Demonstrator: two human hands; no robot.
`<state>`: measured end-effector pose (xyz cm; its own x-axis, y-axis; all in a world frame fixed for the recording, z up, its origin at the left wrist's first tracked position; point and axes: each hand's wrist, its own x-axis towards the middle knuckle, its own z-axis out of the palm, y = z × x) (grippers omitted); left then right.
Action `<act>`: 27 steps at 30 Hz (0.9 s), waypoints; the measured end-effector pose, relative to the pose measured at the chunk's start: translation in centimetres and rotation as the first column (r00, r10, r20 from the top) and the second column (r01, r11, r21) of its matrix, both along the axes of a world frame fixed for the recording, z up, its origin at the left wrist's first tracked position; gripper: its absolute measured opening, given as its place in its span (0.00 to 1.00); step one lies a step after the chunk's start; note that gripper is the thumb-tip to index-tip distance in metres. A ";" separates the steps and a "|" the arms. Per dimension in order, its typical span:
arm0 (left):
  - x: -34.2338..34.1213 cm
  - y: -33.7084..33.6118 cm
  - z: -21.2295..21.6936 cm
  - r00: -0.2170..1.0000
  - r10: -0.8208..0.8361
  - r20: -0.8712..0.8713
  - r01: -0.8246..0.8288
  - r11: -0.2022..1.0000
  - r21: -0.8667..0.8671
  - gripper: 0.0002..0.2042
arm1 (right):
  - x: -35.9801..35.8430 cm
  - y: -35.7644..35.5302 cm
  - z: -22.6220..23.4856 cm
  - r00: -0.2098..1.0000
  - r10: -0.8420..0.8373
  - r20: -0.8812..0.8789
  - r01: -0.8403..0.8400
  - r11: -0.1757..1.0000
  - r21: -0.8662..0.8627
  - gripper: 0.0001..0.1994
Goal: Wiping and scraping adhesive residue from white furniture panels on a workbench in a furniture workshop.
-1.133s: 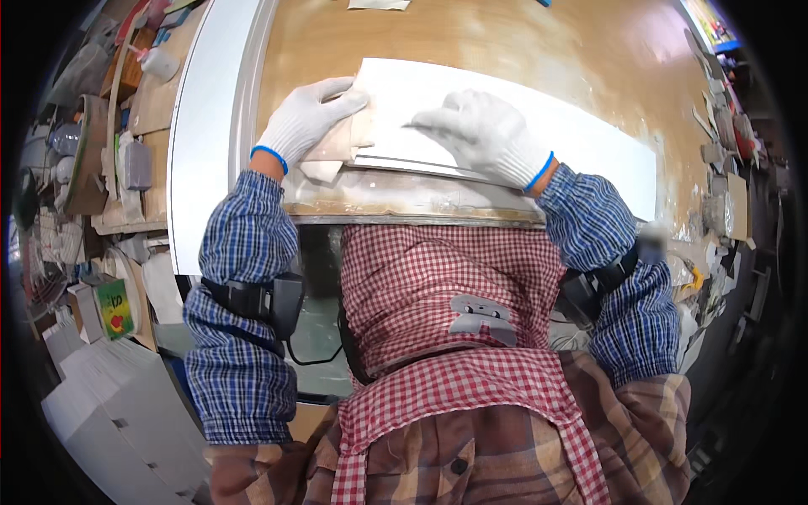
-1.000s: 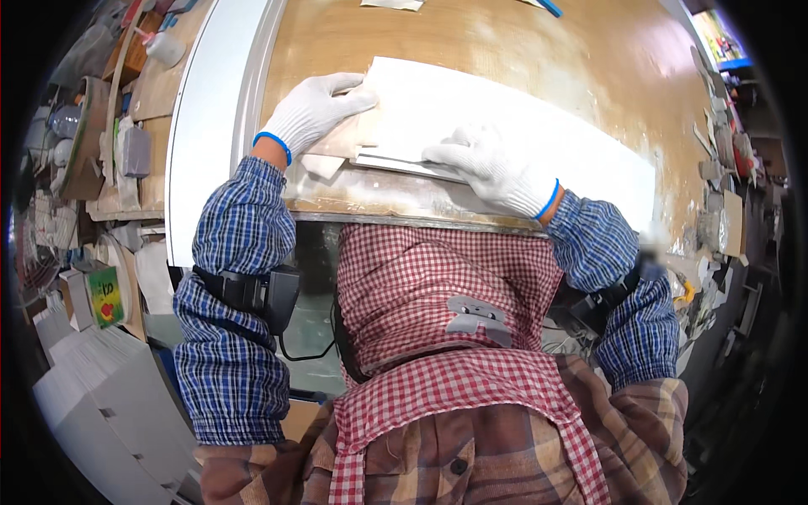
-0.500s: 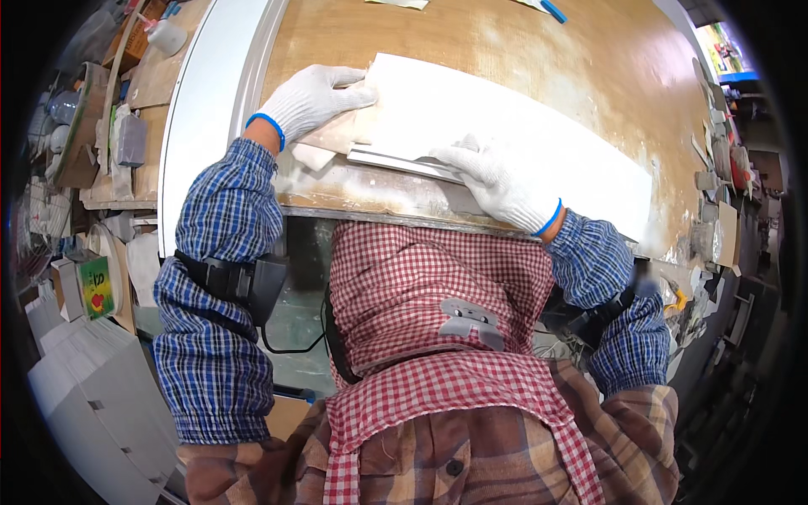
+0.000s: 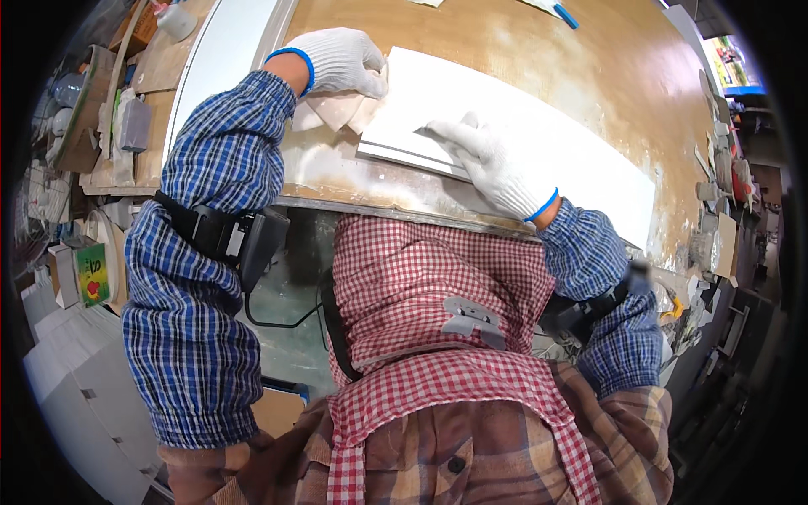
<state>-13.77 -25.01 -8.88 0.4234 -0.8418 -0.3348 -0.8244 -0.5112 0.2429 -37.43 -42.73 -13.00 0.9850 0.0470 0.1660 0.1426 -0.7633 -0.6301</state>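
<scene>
Both gloved hands slid left: left hand (image 4: 337,61) fingers grip white board (image 4: 539,143)'s end, right hand (image 4: 484,160) lies flat.

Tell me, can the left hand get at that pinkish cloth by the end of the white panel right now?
Probably yes. The left hand already rests on the pinkish cloth at the white panel's left end, nothing lying between them. The right hand presses on the panel farther right, clear of it.
</scene>
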 end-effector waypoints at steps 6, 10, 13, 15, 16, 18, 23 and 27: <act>0.9 1.0 -1.3 0.999 0.006 -0.038 -0.010 0.995 -0.102 0.17 | 1.1 0.0 0.3 0.994 0.051 -0.101 -0.054 0.998 -0.027 0.16; 0.7 0.1 -0.6 1.000 0.003 0.003 -0.003 0.999 0.049 0.18 | 1.8 -0.8 -1.8 0.986 0.135 0.098 -0.119 0.981 -0.151 0.16; 1.3 1.0 -2.2 1.000 0.002 -0.003 -0.002 0.993 -0.116 0.18 | 1.9 0.0 -0.4 0.989 0.137 0.063 -0.129 0.985 -0.119 0.16; 0.9 1.0 -1.9 0.999 -0.009 -0.035 0.004 0.988 -0.152 0.16 | 1.9 -0.3 -1.5 0.968 0.236 0.081 -0.225 0.966 -0.125 0.17; 0.7 0.8 -1.2 0.999 -0.011 -0.033 0.006 0.988 -0.153 0.16 | 2.1 -0.3 -1.2 0.968 0.235 0.083 -0.223 0.967 -0.126 0.17; 0.3 0.3 -0.1 0.999 0.009 -0.037 -0.010 1.000 -0.022 0.17 | 2.5 -0.4 -0.7 0.973 0.214 0.092 -0.210 0.976 -0.052 0.17; 0.5 0.4 -0.1 0.999 -0.025 -0.044 0.021 0.996 -0.086 0.17 | 2.6 0.6 0.0 0.966 0.258 0.015 -0.252 0.954 -0.161 0.16; 0.6 0.3 -0.2 0.999 -0.031 -0.008 0.030 0.997 -0.070 0.17 | 3.9 0.6 0.6 0.991 0.095 -0.095 -0.102 0.992 -0.074 0.18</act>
<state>-13.20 -24.66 -9.11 0.3945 -0.8758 -0.2780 -0.8370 -0.4674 0.2846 -33.51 -42.10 -12.41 0.9859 0.1534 0.0673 0.1637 -0.7958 -0.5830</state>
